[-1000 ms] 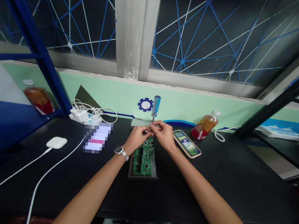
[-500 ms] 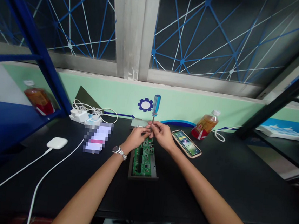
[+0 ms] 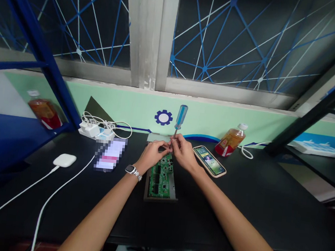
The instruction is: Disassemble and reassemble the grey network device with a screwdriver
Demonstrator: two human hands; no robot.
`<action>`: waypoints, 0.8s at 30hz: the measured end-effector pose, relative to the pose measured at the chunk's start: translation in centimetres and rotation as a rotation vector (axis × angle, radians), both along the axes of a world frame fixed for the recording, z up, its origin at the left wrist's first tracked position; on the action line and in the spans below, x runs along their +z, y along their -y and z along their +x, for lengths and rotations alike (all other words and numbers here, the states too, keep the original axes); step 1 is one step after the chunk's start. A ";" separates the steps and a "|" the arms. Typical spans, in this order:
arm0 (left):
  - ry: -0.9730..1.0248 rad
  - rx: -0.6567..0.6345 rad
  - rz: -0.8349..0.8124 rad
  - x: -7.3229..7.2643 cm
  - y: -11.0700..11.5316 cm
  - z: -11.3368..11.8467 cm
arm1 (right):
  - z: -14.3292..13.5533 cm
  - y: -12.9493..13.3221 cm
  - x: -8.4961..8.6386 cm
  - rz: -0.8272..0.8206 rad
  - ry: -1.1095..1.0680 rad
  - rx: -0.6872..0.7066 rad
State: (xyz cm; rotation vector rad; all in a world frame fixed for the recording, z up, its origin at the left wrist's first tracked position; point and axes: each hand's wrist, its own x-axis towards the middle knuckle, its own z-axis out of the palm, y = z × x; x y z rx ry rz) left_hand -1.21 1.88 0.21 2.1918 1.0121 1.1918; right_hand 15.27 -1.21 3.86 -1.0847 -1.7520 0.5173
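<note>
A screwdriver with a clear blue handle (image 3: 181, 117) stands over the far end of a green circuit board (image 3: 162, 178), its handle up and leaning slightly right. The fingers of my right hand (image 3: 183, 150) are closed round its shaft. My left hand (image 3: 153, 154) is pinched near the shaft's lower end, touching my right fingertips; what it holds, if anything, is too small to tell. The board sits in a grey metal tray (image 3: 160, 200) on the black table. The screwdriver's tip is hidden by my fingers.
A phone (image 3: 210, 161) and a bottle (image 3: 230, 140) stand right of my hands. To the left lie a blurred bright screen (image 3: 111, 155), a power strip with cables (image 3: 96, 130) and a white case (image 3: 65, 160) on a cable. A pale plate (image 3: 156, 137) lies behind my hands.
The screwdriver's handle has tilted to the right, and my right hand has shifted slightly with it. My left hand has barely moved.
</note>
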 end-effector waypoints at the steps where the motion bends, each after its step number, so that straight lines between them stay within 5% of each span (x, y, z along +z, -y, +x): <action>1: 0.001 -0.016 0.008 0.2 0.2 -0.2 | 0.0 0.1 0.1 -0.015 -0.071 0.026; 11: -0.060 -0.100 -0.043 1.7 3.2 -3.1 | 1.8 1.6 -1.2 -0.188 -0.751 0.129; 24: 0.015 -0.067 -0.126 1.8 3.8 -3.0 | 1.3 2.6 -2.9 -0.237 -0.920 0.095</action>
